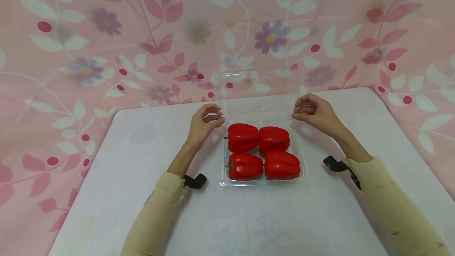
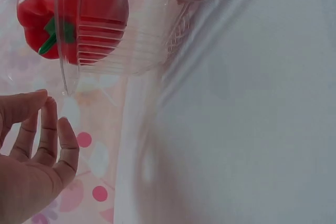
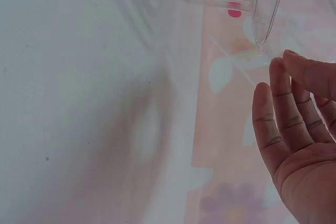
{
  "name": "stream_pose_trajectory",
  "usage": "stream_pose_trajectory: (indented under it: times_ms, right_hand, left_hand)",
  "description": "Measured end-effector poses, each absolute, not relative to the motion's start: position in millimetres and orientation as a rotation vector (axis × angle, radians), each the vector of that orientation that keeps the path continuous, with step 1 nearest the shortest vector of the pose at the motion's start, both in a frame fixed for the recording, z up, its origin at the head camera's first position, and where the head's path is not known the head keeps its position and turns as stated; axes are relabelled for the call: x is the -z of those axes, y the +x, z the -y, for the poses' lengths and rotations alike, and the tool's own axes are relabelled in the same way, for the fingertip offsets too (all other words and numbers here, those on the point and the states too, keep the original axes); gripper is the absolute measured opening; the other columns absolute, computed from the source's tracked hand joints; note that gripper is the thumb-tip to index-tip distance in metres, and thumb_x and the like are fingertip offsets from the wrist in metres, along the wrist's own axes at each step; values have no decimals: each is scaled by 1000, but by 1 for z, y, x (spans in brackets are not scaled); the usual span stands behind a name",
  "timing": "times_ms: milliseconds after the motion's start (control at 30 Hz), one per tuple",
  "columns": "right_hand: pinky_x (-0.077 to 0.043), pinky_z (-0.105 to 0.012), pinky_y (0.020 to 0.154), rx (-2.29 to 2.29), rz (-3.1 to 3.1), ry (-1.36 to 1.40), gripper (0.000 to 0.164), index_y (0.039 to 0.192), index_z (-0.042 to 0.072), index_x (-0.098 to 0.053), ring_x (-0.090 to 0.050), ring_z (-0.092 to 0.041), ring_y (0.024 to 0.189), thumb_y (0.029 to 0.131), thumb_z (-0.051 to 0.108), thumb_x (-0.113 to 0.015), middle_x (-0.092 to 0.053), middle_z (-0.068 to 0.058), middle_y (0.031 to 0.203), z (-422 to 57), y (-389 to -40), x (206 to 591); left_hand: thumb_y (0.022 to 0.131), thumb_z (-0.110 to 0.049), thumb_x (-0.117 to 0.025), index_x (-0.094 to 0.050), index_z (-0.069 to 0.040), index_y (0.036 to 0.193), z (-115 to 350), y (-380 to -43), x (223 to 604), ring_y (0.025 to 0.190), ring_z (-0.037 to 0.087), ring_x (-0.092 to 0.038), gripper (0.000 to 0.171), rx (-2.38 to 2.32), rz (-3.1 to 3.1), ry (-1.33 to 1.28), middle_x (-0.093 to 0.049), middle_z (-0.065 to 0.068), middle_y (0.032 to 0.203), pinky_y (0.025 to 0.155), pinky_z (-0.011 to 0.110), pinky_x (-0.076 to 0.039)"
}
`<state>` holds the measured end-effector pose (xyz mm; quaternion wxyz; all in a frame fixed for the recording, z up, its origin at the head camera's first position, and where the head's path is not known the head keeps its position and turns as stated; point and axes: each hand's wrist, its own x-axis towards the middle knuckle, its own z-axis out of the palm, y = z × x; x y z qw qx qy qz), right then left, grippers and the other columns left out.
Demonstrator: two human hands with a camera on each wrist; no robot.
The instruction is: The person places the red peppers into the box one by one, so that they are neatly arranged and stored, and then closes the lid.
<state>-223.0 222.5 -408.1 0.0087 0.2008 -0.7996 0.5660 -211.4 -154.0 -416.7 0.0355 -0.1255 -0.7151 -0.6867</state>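
Observation:
Several red bell peppers (image 1: pixel 245 166) lie in two rows in the base of a clear plastic clamshell box (image 1: pixel 263 183). Its hinged transparent lid (image 1: pixel 259 108) stands raised at the back. At the lid's left edge, my left hand (image 1: pixel 206 123) pinches it between thumb and fingers. My right hand (image 1: pixel 314 114) pinches the opposite edge the same way. In the left wrist view, a pepper (image 2: pixel 100 19) with a green stem shows through the ribbed box wall, above the left hand (image 2: pixel 37 150). The right wrist view has the box corner (image 3: pixel 257 30) just above the right fingertips.
A white cloth (image 1: pixel 160 149) covers the table under the box. Behind the table's back edge hangs a pink floral curtain (image 1: pixel 199 34). Dark wrist mounts (image 1: pixel 194 181) stick out near both cream sleeves (image 1: pixel 156 212).

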Motion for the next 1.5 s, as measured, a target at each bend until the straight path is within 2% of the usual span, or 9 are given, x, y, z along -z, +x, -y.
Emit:
stream_pose_trajectory:
  times_ms: [200, 367, 500, 633, 833, 1000, 1167, 1300, 1500]
  right_hand:
    - [-54, -18, 78, -1642, 2504, 712, 23, 105, -6, -61, -68, -26, 92, 84, -12, -69, -65, -22, 97, -221, -211, 400]
    - [-54, -18, 78, -1607, 2494, 737, 17, 98, -10, -63, -67, -34, 90, 83, -14, -69, -65, -25, 94, -216, -199, 388]
    - [-52, -16, 79, -1522, 2509, 718, 20, 101, -5, -68, -68, -21, 86, 82, -10, -73, -70, -19, 94, -222, -198, 398]
    - [-50, -14, 81, -1321, 2520, 741, 26, 103, 5, -71, -65, -6, 86, 80, -4, -78, -73, -6, 94, -230, -198, 411]
    - [-52, -17, 80, -1123, 2445, 914, 32, 103, 10, -73, -62, -6, 91, 75, -3, -80, -72, -1, 98, -238, -191, 417]
    - [-52, -18, 80, -1065, 2480, 1035, 36, 107, 11, -71, -62, -9, 100, 74, -4, -77, -71, -1, 107, -243, -183, 418]
    - [-56, -41, 83, -1030, 2652, 994, 37, 117, 14, -68, -59, -15, 110, 81, 6, -72, -67, 0, 121, -246, -169, 413]
    - [-48, -60, 91, -932, 2795, 962, 43, 129, 16, -61, -55, -26, 120, 86, 20, -68, -60, -4, 132, -247, -156, 404]
    - [-38, -66, 99, -889, 2923, 954, 56, 143, 19, -50, -43, -29, 134, 91, 36, -65, -49, -2, 145, -249, -143, 394]
  left_hand:
    - [87, 10, -68, -59, 12, 109, 157, -195, 395, 98, 41, -63, 24, 1867, 2296, -547, -63, 29, 104, 87, 34, -55]
    - [86, 12, -67, -63, 12, 103, 158, -184, 387, 92, 38, -63, 17, 1738, 2308, -645, -66, 26, 97, 85, 46, -55]
    - [84, 15, -68, -65, 11, 100, 159, -178, 387, 91, 38, -63, 16, 1644, 2302, -696, -67, 26, 95, 84, 55, -53]
    - [83, 13, -70, -68, 8, 100, 161, -173, 389, 91, 37, -62, 18, 1520, 2321, -711, -68, 22, 97, 83, 54, -53]
    - [82, 14, -70, -71, 5, 98, 170, -174, 411, 93, 35, -62, 18, 1415, 2338, -754, -70, 17, 98, 82, 54, -52]
    - [84, 8, -73, -74, -5, 100, 177, -174, 426, 98, 22, -64, 20, 1351, 2388, -809, -71, 6, 103, 83, 49, -54]
    - [90, 1, -69, -72, -8, 108, 179, -164, 428, 107, 17, -61, 21, 1264, 2416, -865, -68, 1, 113, 79, 41, -56]
    - [95, -5, -62, -67, -7, 119, 179, -154, 428, 114, 18, -58, 24, 1239, 2474, -869, -62, 3, 124, 78, 33, -56]
    - [102, -24, -50, -49, -13, 143, 181, -134, 424, 117, 21, -55, 43, 1357, 2660, -813, -45, 2, 146, 82, 38, -53]
